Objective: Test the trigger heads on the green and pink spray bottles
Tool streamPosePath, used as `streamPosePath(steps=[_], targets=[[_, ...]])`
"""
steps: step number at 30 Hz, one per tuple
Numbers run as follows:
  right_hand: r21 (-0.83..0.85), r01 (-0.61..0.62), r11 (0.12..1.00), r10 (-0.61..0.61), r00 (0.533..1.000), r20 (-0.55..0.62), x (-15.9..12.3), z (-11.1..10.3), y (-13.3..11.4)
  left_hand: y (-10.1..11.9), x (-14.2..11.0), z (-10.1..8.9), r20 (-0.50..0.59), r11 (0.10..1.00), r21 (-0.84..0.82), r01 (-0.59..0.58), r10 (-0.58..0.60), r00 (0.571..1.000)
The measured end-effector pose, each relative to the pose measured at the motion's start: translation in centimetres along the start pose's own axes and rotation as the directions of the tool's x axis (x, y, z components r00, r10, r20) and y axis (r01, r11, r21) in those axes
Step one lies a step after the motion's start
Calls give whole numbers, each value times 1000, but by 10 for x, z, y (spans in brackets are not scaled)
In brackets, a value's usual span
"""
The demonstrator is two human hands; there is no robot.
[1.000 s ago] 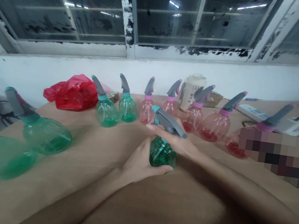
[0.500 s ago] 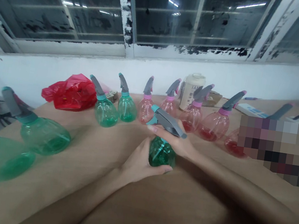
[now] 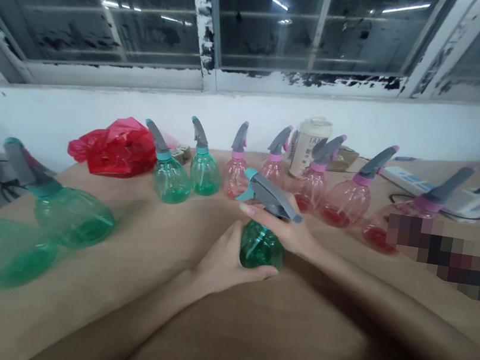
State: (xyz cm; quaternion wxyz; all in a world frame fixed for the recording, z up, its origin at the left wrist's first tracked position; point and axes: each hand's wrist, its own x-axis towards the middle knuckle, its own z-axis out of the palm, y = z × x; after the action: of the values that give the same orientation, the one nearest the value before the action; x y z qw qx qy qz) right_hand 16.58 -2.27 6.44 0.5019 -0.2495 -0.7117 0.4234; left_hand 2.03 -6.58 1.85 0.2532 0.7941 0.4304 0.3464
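A green spray bottle [image 3: 262, 248] with a grey and teal spray head stands upright in front of me on the table. My left hand [image 3: 221, 258] wraps around its body from the left, thumb across the near side. Around the neck, just under the spray head, my right hand [image 3: 289, 226] is closed, with its index finger below the teal trigger. Green liquid shows inside the bottle; the fingers on its far side are hidden. Behind it sit a pink spray bottle [image 3: 235, 173] and a green spray bottle [image 3: 205, 172].
More green bottles [image 3: 74, 218] stand at the left, and pink ones [image 3: 347, 202] curve to the right. A red plastic bag [image 3: 118, 150] lies at the back left. Near the wall are a white cup [image 3: 310, 145] and a power strip [image 3: 466, 202] with a cable. A patch at right is pixelated.
Both hands keep their hold on the green spray bottle, with hardly any movement. The view has shifted very slightly, and the pixelated patch at right covers less.
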Motion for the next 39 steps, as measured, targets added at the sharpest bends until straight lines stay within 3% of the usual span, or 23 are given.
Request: streamPosePath(steps=[8, 18, 24, 29, 32, 37, 39], targets=[[10, 25, 1000, -25, 999, 19, -1, 0, 1, -2, -1, 1, 6, 1000, 5, 30, -30, 1000], [-136, 1, 991, 6, 999, 49, 3, -1, 2, 1, -2, 0, 16, 1000, -7, 27, -27, 1000], [-196, 12, 981, -11, 1000, 2, 3, 0, 3, 2, -2, 1, 16, 999, 22, 44, -45, 999], [-101, 15, 995, -9, 999, 53, 2, 0, -2, 2, -3, 1, 11, 999, 5, 40, -41, 999], [-97, -17, 995, 19, 1000, 23, 2, 0, -2, 4, -2, 0, 12, 999, -4, 41, -41, 999], [-171, -17, 985, 6, 998, -64, -4, 3, 0, 8, -6, -4, -3, 1000, -11, 17, -17, 1000], [-269, -36, 962, 27, 999, -36, -12, 6, 0, 7, -11, -9, 18, 999, -22, 39, -39, 999]])
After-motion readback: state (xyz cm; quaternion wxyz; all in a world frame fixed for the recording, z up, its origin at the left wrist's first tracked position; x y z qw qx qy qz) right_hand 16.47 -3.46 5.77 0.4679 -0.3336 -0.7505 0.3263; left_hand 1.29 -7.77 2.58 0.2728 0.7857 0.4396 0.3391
